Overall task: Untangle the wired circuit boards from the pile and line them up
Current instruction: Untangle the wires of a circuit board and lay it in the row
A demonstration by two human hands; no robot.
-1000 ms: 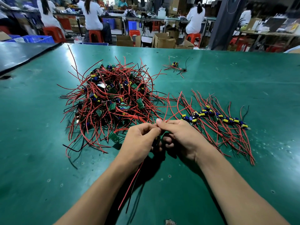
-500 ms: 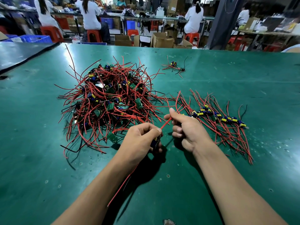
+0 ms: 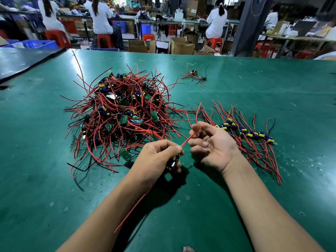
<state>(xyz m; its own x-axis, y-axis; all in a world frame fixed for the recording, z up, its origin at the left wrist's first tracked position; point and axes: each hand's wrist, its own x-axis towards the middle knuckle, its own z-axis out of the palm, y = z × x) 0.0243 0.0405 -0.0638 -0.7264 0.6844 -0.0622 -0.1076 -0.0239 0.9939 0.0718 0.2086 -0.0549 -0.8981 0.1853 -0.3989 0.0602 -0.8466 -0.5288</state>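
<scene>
The left hand [image 3: 156,157] curls round a small circuit board [image 3: 172,163]. The right hand [image 3: 212,144], palm up, pinches its red wire [image 3: 185,140] taut. The tangled pile [image 3: 123,113] lies just beyond the left hand, and the lined-up row [image 3: 245,132] lies just behind the right hand on the green table [image 3: 272,88].

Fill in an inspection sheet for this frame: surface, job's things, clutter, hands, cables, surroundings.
Surface: green table, scuffed and speckled.
Job's things: tangled pile left of centre; lined-up row of boards at right, wires fanned toward the near edge.
Clutter: lone wired board apart at the far side; small scrap at the near edge.
Hands: left hand grips a held board; right hand pinches its red wire.
Cables: a trailing red wire runs from the left hand toward the camera; some black wires in the pile.
Surroundings: seated workers, red stools, cardboard boxes, blue crates behind.
</scene>
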